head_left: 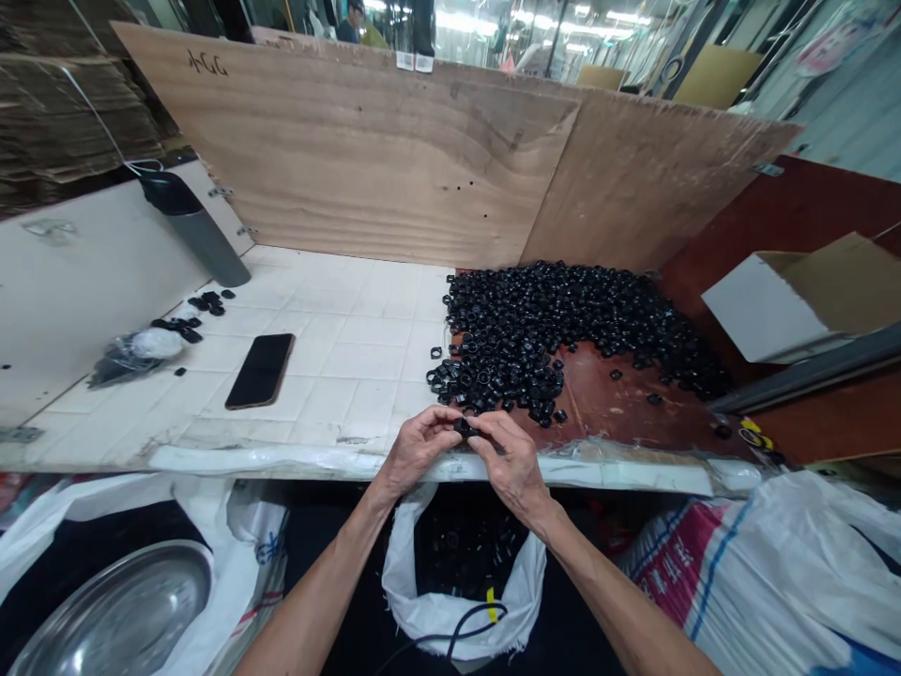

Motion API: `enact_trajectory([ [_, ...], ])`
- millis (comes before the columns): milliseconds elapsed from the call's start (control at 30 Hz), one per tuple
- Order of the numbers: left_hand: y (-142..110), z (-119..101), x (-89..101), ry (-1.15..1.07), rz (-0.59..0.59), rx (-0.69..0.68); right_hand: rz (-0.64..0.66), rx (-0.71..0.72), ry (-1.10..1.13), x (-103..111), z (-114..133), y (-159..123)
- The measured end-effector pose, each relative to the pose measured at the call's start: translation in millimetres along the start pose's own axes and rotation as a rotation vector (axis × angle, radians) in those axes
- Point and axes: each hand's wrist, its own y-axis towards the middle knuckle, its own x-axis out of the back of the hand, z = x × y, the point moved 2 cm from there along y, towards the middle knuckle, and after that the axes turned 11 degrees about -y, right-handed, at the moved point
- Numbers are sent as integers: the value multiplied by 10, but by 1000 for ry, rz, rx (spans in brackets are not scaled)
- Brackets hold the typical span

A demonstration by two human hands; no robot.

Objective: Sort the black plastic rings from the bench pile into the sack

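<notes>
Showing handwritten characters (207,63), perhaps "4GG", the plywood board (338,150) rises behind black rings (556,338).

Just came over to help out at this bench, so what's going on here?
A person is pinching a small black plastic ring between the left hand and the right hand, at the front edge of a white tiled bench. Just beyond the hands, a heap of black plastic rings lies on a brown board. Below, an open white sack holds more black pieces.
</notes>
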Motion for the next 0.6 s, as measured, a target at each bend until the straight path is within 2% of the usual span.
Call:
enact_trajectory([
  [133, 0, 22, -2, 34, -3, -23, -28, -45, -17, 13, -9, -16],
  [333, -9, 50, -4, 114, 4, -89, -47, 68, -87, 19, 5, 4],
  [600, -24, 9, -58, 179, 15, -144, -40, 22, -166, -1, 23, -13],
])
